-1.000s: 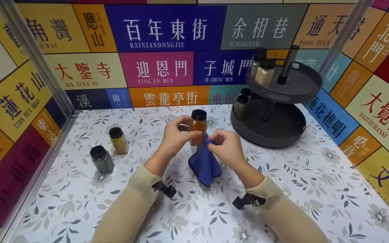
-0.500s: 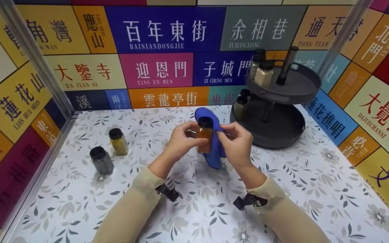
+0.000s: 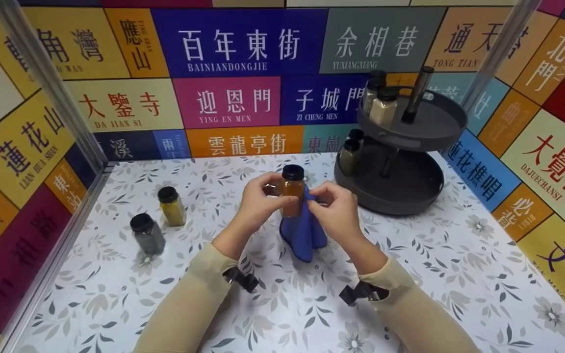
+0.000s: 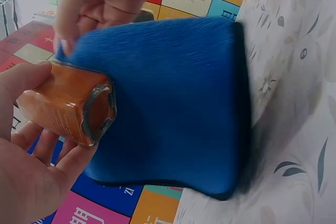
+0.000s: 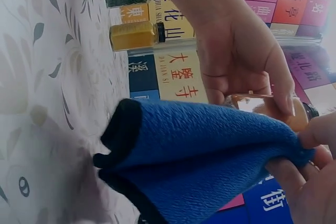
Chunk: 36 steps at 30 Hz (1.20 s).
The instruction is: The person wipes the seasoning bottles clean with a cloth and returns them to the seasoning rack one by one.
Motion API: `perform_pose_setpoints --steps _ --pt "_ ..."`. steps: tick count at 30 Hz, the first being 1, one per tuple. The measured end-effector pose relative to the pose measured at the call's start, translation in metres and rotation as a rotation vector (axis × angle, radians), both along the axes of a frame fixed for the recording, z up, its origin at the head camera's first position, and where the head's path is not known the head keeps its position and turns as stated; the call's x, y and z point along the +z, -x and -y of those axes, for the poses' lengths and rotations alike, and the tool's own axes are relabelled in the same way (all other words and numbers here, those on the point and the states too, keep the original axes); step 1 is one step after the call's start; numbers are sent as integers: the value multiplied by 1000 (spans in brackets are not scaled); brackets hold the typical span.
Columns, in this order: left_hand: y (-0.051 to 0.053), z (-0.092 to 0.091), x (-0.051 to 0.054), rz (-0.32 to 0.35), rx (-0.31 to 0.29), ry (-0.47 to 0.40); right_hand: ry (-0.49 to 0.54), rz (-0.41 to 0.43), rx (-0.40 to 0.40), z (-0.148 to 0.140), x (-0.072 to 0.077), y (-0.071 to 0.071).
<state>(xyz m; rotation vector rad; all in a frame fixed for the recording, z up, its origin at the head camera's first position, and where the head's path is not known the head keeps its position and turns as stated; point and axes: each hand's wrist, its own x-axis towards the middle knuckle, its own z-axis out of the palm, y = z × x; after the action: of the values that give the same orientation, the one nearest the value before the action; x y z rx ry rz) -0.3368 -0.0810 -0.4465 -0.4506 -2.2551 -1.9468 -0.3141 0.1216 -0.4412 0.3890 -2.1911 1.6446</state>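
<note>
My left hand (image 3: pixel 258 202) grips an upright glass jar (image 3: pixel 292 193) of orange-brown powder with a black lid, held above the table. Right beside it, my right hand (image 3: pixel 336 208) pinches the top of a blue cloth (image 3: pixel 302 235), which hangs down in folds. In the left wrist view the cloth (image 4: pixel 168 103) spreads out past the jar's base (image 4: pixel 97 108), and the right fingers are behind the jar. The right wrist view has the dark-edged cloth (image 5: pixel 199 150) gathered between thumb and fingers, partly covering the jar (image 5: pixel 262 106).
A yellow jar (image 3: pixel 173 211) and a dark grey-green jar (image 3: pixel 149 238) stand on the table at the left. At the back right is a two-tier black round rack (image 3: pixel 395 191) with several jars on its left side. Printed panels line the back and sides.
The cloth rose beside the jar half a second ago and now hangs below the right hand again. Both hands moved slightly right, then a little back left, keeping hold of jar and cloth.
</note>
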Motion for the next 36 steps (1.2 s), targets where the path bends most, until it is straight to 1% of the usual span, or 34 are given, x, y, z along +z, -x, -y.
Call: perform_pose_setpoints --steps 2,5,7,10,13,17,22,23,25,27,29,33,36 --pt "0 2 1 6 16 -6 -70 35 14 0 -1 0" --pt "0 4 3 10 21 -29 -137 80 54 1 -1 -1" --pt "0 4 3 9 17 -44 -160 99 62 0 -1 -1" --pt "0 3 3 -2 7 -49 -147 116 50 -1 0 0" --pt "0 2 2 -13 -8 -45 -87 86 23 -2 2 -1" --pt "1 0 1 -7 -60 -41 57 -5 -4 -2 8 -3" --pt "1 -5 -5 14 -121 -26 293 -138 0 -3 10 -5" --pt "1 -6 -6 17 -127 -24 329 -162 7 -3 10 -5" --pt "2 -8 -8 21 -127 -19 368 -200 18 -2 9 -4" --pt "2 -8 -8 19 -118 -20 362 -205 23 -2 8 -4" --pt "2 -8 -8 14 -100 -20 328 -178 25 -2 8 -3" --pt "2 -5 -7 8 -74 -35 194 -101 2 -5 7 -1" --pt "1 -3 -4 4 -54 -48 87 -37 3 -5 5 0"
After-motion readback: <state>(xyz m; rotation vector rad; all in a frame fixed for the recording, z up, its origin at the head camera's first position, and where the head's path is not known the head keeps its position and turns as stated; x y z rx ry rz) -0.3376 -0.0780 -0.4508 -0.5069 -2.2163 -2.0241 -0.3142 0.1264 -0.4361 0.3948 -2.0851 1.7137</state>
